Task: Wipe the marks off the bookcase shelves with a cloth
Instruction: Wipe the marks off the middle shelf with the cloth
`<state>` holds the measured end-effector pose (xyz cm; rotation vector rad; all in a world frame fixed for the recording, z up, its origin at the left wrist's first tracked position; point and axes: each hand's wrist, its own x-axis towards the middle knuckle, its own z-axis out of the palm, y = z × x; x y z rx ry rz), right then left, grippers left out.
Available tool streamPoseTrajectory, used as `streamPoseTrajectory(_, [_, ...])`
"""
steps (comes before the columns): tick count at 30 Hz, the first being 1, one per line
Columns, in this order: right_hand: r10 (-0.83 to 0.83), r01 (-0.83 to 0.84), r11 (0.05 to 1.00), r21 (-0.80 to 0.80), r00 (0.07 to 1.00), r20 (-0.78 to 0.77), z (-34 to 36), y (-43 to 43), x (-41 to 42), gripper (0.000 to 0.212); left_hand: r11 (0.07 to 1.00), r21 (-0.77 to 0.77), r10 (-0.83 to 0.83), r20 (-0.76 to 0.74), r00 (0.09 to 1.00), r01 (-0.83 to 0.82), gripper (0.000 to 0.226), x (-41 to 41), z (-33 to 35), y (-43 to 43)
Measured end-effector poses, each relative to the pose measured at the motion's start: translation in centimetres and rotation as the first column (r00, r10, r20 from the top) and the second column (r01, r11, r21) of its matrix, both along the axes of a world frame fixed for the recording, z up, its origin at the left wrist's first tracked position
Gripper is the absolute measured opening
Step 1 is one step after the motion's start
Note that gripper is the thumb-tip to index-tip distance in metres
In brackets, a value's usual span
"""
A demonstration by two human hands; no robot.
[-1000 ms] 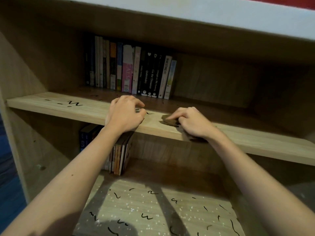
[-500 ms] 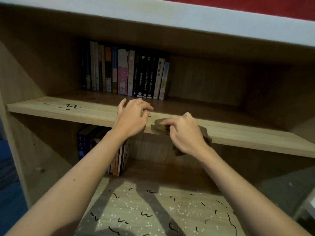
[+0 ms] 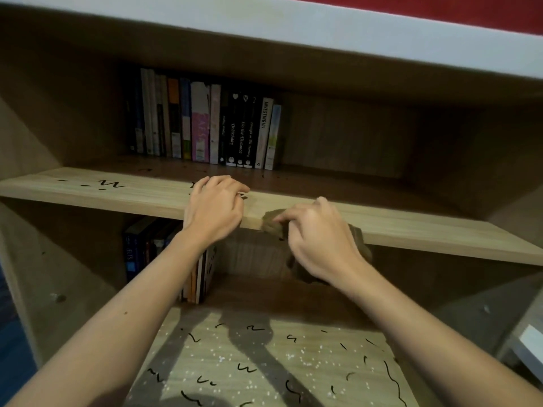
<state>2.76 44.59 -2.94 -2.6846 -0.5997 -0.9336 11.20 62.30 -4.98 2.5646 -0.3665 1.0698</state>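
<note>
A wooden bookcase stands before me. Its middle shelf (image 3: 411, 227) carries black scribble marks (image 3: 111, 183) at the left and small ones by my left hand. My right hand (image 3: 317, 239) grips a brown cloth (image 3: 271, 223) at the shelf's front edge, and part of the cloth hangs below the board. My left hand (image 3: 214, 210) rests on the shelf edge with its fingers curled over the board, just left of the cloth. The lower shelf (image 3: 273, 362) is covered with several black marks and white specks.
A row of upright books (image 3: 205, 124) stands at the back of the middle shelf. More books (image 3: 164, 254) stand on the lower shelf behind my left forearm. The bookcase top (image 3: 293, 24) overhangs above. A white object (image 3: 529, 342) shows at the right edge.
My right hand has drawn the cloth from the shelf's top back to its front edge, so the cloth now hangs over it. My left hand stays on the shelf edge.
</note>
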Motion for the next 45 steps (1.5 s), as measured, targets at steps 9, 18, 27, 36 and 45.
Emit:
streamPoseTrajectory(9, [0.182, -0.196, 0.98, -0.036, 0.954, -0.239, 0.3, 0.4, 4.5, 0.037, 0.991, -0.12, -0.064, -0.06, 0.996, 0.056, 0.03, -0.4, 1.6, 1.9])
streamPoseTrajectory(18, [0.071, -0.05, 0.997, 0.054, 0.851, -0.52, 2.9, 2.2, 12.5, 0.04, 0.987, -0.113, 0.077, -0.273, 0.959, -0.112, 0.028, 1.8, 2.8, 7.0])
streamPoseTrajectory(27, [0.081, -0.124, 0.99, -0.068, 0.89, -0.448, 3.4, 0.7, 11.5, 0.044, 0.998, -0.032, -0.068, -0.294, 0.953, 0.061, 0.044, 2.1, 2.5, 7.8])
streamPoseTrajectory(36, [0.128, -0.184, 0.98, -0.077, 0.877, -0.464, 2.9, 6.7, 11.8, 0.051, 0.999, 0.031, -0.021, -0.453, 0.891, 0.039, 0.039, 1.8, 2.7, 8.0])
streamPoseTrajectory(45, [0.093, -0.143, 0.988, -0.065, 0.867, -0.49, 3.5, 7.2, 13.8, 0.047, 0.998, 0.063, 0.039, -0.434, 0.9, -0.013, 0.038, 1.3, 2.7, 7.6])
